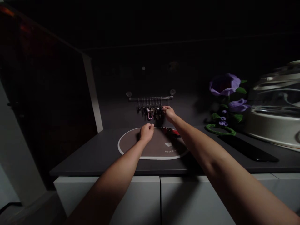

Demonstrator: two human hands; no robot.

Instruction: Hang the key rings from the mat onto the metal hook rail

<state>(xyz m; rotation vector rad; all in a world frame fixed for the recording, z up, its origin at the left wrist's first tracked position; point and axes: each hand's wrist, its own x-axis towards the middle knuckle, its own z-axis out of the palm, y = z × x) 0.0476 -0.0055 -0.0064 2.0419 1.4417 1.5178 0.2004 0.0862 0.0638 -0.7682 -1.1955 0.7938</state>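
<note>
Keys (157, 109) hang in a row from rack (151, 98). Right hand (169, 113) at rack's right end, grip pinched; cannot tell if on a key. Left hand (146, 133) over mat (130, 145) below rack, grip curled in, contents hidden. Right of rack: flowers (225, 85), then clear-topped case (276, 126), contents unclear.

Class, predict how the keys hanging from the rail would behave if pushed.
The keys hang from the rail, so they would probably swing rather than roll. Closely packed, they might knock against neighbours. Their metallic glints suggest stiff, hard pieces.
</note>
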